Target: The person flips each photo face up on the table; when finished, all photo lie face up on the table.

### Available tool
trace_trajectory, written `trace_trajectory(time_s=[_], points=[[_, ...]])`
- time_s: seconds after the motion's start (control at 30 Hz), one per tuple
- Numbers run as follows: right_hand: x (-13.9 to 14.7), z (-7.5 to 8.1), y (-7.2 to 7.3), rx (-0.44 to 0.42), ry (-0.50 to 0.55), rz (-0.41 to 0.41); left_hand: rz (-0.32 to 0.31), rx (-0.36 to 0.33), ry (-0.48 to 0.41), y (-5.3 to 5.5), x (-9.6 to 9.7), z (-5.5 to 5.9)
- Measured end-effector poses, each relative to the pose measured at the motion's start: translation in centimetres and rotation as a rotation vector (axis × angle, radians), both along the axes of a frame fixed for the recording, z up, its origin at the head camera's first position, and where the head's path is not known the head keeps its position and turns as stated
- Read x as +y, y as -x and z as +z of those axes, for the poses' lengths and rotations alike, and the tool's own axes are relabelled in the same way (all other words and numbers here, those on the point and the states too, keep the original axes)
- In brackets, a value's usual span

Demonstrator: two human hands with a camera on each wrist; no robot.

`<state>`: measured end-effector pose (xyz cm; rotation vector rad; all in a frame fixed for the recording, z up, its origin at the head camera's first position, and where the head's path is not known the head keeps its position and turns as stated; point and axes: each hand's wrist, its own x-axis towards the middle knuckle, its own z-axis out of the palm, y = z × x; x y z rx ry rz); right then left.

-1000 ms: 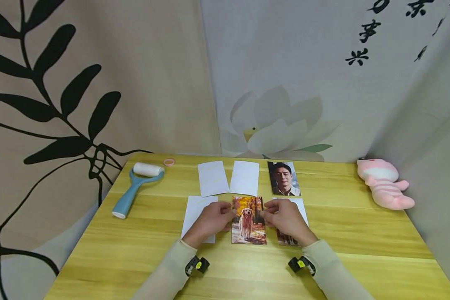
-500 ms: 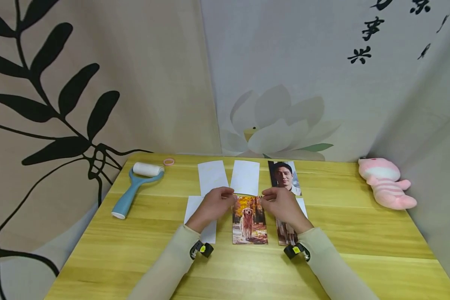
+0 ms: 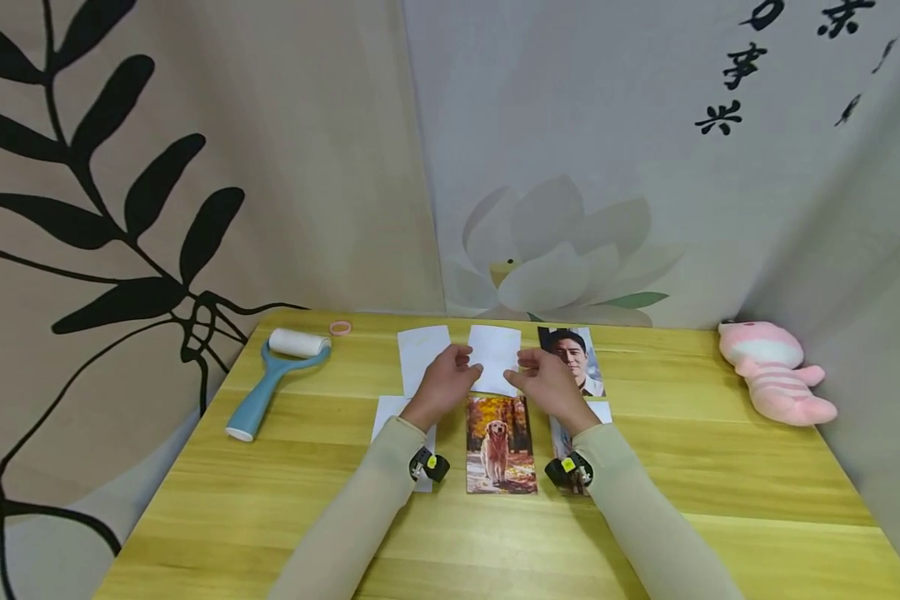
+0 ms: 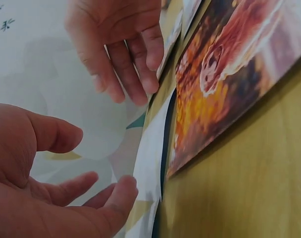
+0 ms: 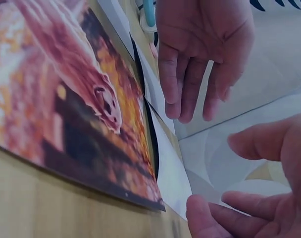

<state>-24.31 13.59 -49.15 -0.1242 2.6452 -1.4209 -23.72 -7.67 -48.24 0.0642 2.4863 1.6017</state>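
My left hand (image 3: 447,379) and right hand (image 3: 547,382) hover at either side of a white card (image 3: 495,358) in the middle of the back row. In the left wrist view, the left hand's thumb and fingers (image 4: 59,136) are spread apart with nothing between them. The right wrist view likewise shows the right hand (image 5: 264,183) holding nothing. Just in front lies a photo of a golden dog (image 3: 501,450), picture side up. My right hand partly covers a portrait photo (image 3: 594,379), and its wrist hides much of another photo (image 3: 602,411) below that.
Two more white cards lie to the left, one at the back (image 3: 422,354) and one in front (image 3: 385,412), partly behind my left hand and arm. A blue-handled lint roller (image 3: 262,392) and pink ring (image 3: 341,328) are farther left. A pink plush toy (image 3: 772,375) sits right.
Both hands have moved away from the dog photo's sides, past its top edge, to the white card behind. The dog photo stays flat in its place.
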Motion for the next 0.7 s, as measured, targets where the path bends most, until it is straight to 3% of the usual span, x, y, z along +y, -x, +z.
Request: trace_trajectory(time_s=[0.33,0.7], points=[[0.0,-0.3,2.1,-0.045,0.017,0.015,0.015,-0.017,0.060,1.6,1.0,-0.3],[-0.5,-0.4,1.8,-0.110,0.116,0.018,0.003,-0.038,0.035,1.7,2.0,-0.5]])
